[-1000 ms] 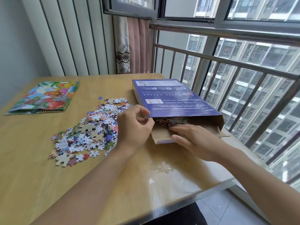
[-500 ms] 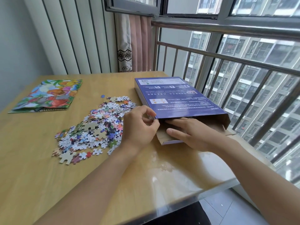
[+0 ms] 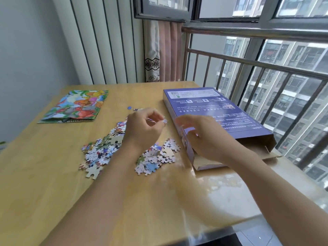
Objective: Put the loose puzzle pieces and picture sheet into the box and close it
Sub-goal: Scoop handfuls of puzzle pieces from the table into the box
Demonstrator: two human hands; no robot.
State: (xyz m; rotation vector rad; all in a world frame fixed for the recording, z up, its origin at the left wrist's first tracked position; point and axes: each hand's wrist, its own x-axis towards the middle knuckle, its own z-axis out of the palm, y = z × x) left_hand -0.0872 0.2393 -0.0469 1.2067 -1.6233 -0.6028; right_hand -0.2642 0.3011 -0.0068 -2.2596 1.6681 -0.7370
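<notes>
The left hand (image 3: 143, 129) hovers over the far part of the loose puzzle pieces (image 3: 124, 150), its fingers curled and pinching what looks like a piece or two at the fingertips. The box (image 3: 209, 110) lies just right of the heap, long axis running near to far, its open flap end nearest the person — so the load must travel right and toward the near end. The right hand (image 3: 204, 135) is blurred above the box's left edge, fingers loosely spread, holding nothing I can make out — the picture sheet (image 3: 76, 107) lies well apart at far left.

One purple puzzle box (image 3: 211, 110), one picture sheet (image 3: 76, 107) and one heap of loose puzzle pieces (image 3: 106, 150), too many to be counted, are seen.
</notes>
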